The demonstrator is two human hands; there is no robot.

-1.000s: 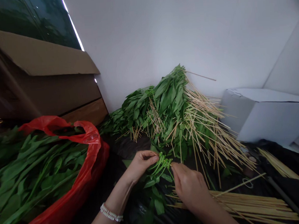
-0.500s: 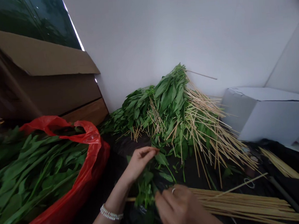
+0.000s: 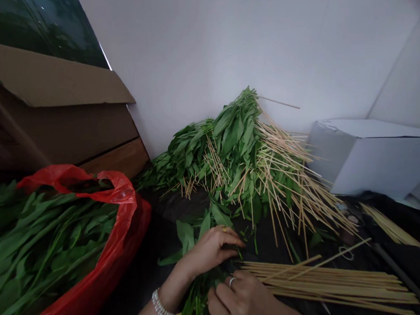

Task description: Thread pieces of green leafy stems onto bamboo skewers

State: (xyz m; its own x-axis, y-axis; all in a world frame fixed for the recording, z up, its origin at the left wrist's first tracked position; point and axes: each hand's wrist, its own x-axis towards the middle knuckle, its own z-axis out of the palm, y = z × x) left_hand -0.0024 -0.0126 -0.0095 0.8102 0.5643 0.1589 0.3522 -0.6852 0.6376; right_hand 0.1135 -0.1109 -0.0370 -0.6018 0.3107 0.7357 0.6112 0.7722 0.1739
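Observation:
My left hand (image 3: 217, 246), with a beaded bracelet at the wrist, has thumb and fingers pinched on a leafy green stem. Broad leaves (image 3: 187, 234) fan out behind its knuckles. Close below it, my right hand (image 3: 243, 300) is closed with its fingers curled down; what lies inside is hidden. Cut green stems (image 3: 197, 301) bunch up just left of my right fingers, partly under my left forearm. To the right of my hands, a layer of thin bamboo sticks (image 3: 336, 283) lies lengthwise on the black surface.
A red plastic bag (image 3: 126, 207) full of leafy greens (image 3: 56, 237) stands at left, before a cardboard box (image 3: 80, 129). Against the wall rises a pile of bundled greens (image 3: 237, 131) with many sticks (image 3: 300, 189). A white box (image 3: 384, 158) stands at right.
My left hand has moved right and down, close to my right hand, and more leaves show behind it. The right hand stays curled in nearly the same spot. The view has shifted slightly.

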